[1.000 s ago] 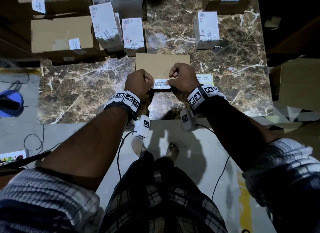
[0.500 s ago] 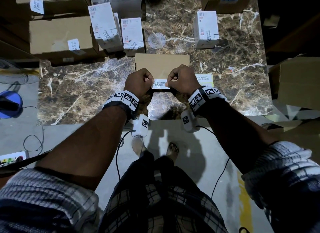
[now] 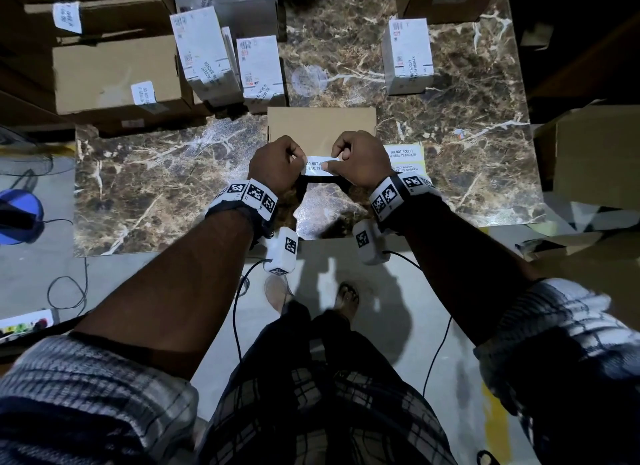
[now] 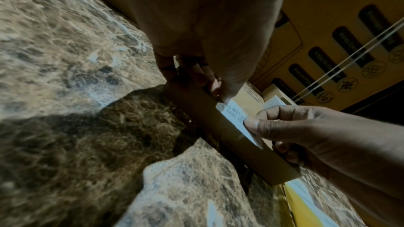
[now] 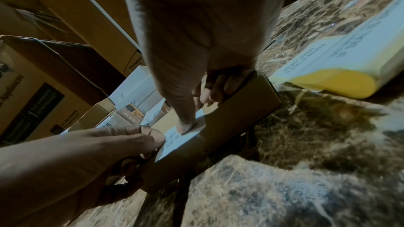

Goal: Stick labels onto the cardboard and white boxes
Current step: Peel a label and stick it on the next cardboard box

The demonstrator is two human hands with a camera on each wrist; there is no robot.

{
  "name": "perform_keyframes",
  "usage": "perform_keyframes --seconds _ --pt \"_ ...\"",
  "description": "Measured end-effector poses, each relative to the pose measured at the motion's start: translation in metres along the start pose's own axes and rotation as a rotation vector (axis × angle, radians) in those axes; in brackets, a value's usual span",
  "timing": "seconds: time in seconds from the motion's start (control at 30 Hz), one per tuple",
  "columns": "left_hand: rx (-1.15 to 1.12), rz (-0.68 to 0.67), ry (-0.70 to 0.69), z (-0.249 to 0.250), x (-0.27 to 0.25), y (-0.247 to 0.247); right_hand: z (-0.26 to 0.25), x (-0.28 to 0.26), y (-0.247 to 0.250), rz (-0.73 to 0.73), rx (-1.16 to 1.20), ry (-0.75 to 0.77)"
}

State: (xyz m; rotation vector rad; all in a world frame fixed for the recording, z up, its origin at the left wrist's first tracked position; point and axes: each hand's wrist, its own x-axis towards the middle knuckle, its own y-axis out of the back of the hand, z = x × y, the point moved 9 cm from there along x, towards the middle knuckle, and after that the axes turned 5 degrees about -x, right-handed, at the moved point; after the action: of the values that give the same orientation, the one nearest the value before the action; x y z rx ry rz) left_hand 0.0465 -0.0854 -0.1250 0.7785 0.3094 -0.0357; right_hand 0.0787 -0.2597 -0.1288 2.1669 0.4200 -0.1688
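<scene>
- The flat cardboard box lies on the marbled bench, near its front edge.
- A white seal label sits at the box's near edge.
- Left hand fingers pinch the label's left end.
- Right hand fingers pinch its right end, thumb on top.
- A yellow-backed label sheet lies just right of the box.

Flat brown cardboard box lying on marble, near edge toward viewer. White rectangular printed label at that near edge, folded over onto the front face, ends pinched.
</scene>
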Motion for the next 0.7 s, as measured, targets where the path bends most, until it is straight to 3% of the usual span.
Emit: perform_keyframes --seconds 0.27,0.5,0.57,0.7 --pt "-0.091 -0.093 0.011 -0.001 -0.0006 0.0006 0.001 0.0003 -0.0002 -0.004 0.066 -0.009" --pt "-0.287 -0.254 0.049 -0.0026 -0.0042 0.0006 -0.0029 -0.0061 0.0012 -0.148 0.191 -0.001" --pt "-0.289 -0.259 0.071 -0.0022 -0.0053 0.0013 -0.0035 -0.0074 -0.0026 -0.183 0.177 -0.008" --pt "-0.148 -0.189 0.058 0.001 -0.0045 0.003 -0.0038 -0.0063 0.0017 -0.117 0.161 -0.011"
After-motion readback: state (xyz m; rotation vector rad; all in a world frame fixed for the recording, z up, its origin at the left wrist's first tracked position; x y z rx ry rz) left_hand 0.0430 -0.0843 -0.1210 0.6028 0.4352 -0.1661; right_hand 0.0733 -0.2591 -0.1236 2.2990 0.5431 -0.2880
